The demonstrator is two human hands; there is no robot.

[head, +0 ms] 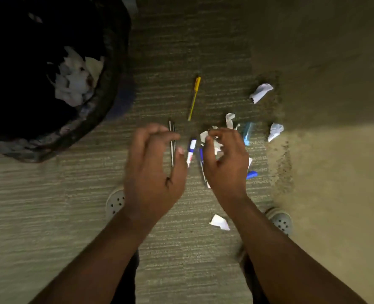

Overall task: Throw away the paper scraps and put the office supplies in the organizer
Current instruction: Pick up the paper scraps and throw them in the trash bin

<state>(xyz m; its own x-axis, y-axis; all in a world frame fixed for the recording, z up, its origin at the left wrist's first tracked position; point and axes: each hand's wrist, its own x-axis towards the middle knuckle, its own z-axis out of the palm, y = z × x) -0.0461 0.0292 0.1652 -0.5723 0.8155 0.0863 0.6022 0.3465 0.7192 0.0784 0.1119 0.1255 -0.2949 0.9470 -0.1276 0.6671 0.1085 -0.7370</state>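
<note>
Right grip (225, 159) pinches paper scraps (205, 135) off the floor (72, 205), bound for the bin (113, 69). Left grip (153, 163) hangs loosely curled, holding nothing, over the pens (172, 148).

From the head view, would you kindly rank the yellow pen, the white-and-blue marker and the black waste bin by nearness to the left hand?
1. White-and-blue marker, just right of the left hand, beside its thumb.
2. Yellow pen, on the carpet ahead of the fingers, slightly right.
3. Black waste bin, far off to the upper left, holding paper scraps.
</note>
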